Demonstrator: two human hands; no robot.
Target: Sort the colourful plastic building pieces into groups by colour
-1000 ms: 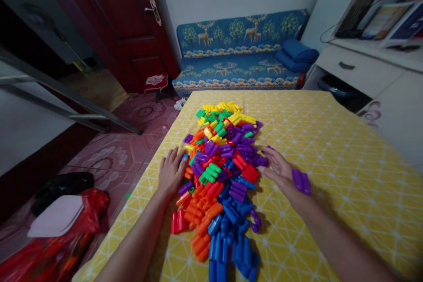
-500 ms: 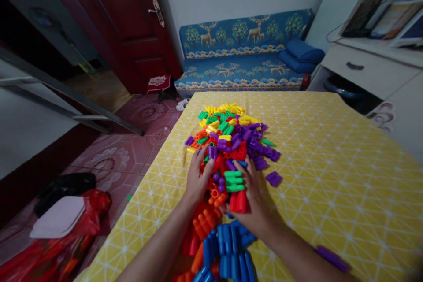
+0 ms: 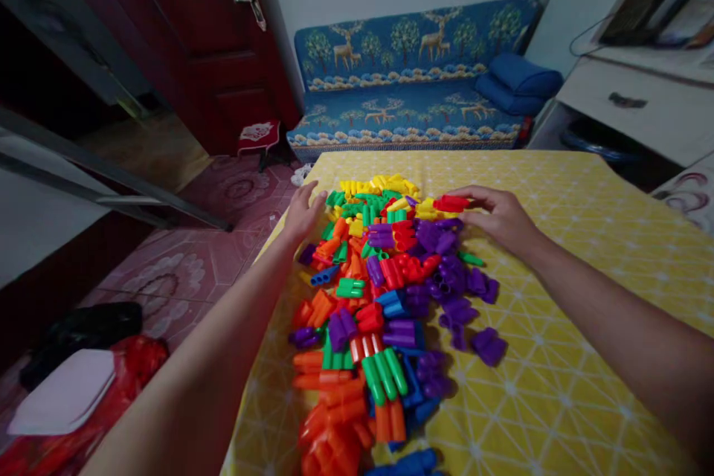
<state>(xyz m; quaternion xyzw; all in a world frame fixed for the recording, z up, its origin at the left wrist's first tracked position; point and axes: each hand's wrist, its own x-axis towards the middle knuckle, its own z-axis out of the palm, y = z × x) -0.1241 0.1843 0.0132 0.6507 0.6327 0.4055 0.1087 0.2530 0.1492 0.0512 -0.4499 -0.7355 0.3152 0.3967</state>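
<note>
Plastic bullet-shaped building blocks in a heap (image 3: pixel 384 260) run down the yellow table, in red, orange, green, purple, blue and yellow. At the far left edge of the heap is my left hand (image 3: pixel 304 214), its fingers apart beside some green blocks and nothing seen in them. My right hand (image 3: pixel 499 217) is on the far right side, fingers curved and apart. A red block (image 3: pixel 451 203) lies at its fingertips; whether they grip it is not clear. Closer to me sit a green triple block (image 3: pixel 384 375), orange blocks (image 3: pixel 335 431) and a single purple block (image 3: pixel 489 346).
A yellow patterned cloth (image 3: pixel 569 297) covers the table. Beyond it stands a blue sofa (image 3: pixel 390 100) with deer and trees. A small red stool (image 3: pixel 259 135) is by the dark red door (image 3: pixel 223 52). Bags and a pale lid (image 3: pixel 64 390) lie on the floor at left.
Both hands have moved from the middle of the heap to its far end and farther apart. The blocks between them are now more spread out. The camera view has shifted slightly.
</note>
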